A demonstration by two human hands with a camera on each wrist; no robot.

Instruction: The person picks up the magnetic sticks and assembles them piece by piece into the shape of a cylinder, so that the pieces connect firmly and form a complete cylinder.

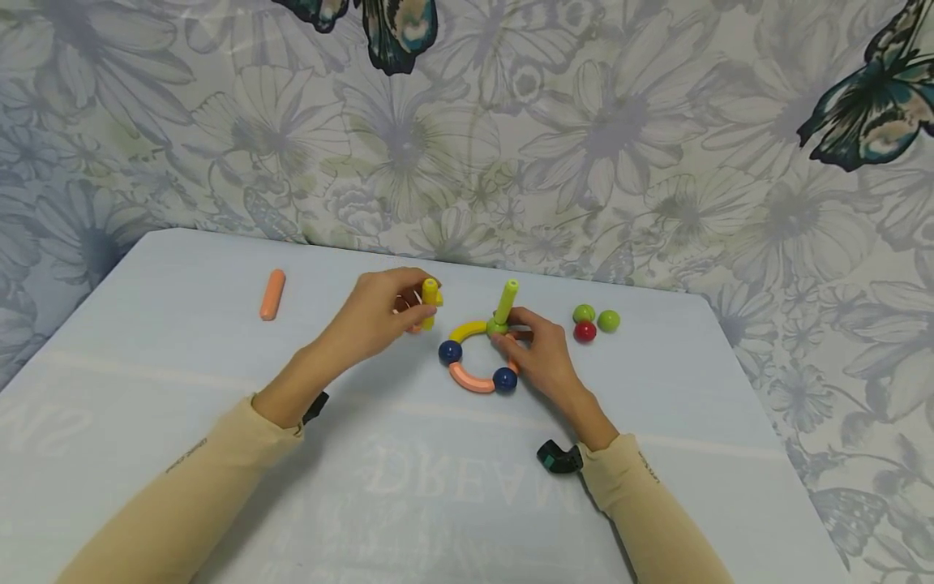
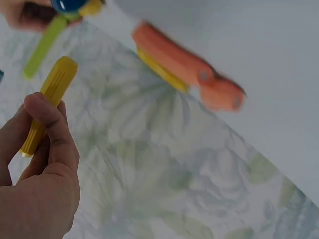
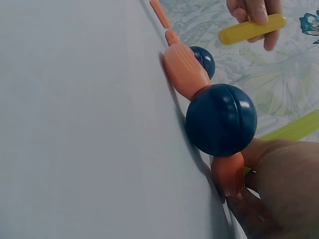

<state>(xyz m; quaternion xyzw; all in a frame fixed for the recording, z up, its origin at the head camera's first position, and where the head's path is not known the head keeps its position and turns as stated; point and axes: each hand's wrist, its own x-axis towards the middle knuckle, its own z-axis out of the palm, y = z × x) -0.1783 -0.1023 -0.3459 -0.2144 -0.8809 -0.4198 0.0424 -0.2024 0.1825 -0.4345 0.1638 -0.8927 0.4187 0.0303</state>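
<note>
In the head view my left hand (image 1: pixel 379 312) pinches a short yellow toy rod (image 1: pixel 430 304) between thumb and fingers, holding it roughly upright. The left wrist view shows the same yellow rod (image 2: pixel 50 104) tilted in the fingertips. To its right lies a ring of curved yellow (image 1: pixel 467 331) and orange (image 1: pixel 473 382) pieces joined by blue balls (image 1: pixel 450 351) and a green ball (image 1: pixel 497 327). A light-green rod (image 1: pixel 507 300) stands up from the green ball. My right hand (image 1: pixel 543 353) grips the ring's right side near the green ball, partly covering an orange curved piece (image 3: pixel 229 172).
Two green balls (image 1: pixel 609 321) and a red ball (image 1: pixel 584 331) sit right of the ring. A loose orange rod (image 1: pixel 272 295) lies at the far left. Orange pieces (image 2: pixel 174 57) and a yellow one lie behind my left hand. A floral wall (image 1: pixel 467 162) borders the white table (image 1: pixel 409 503).
</note>
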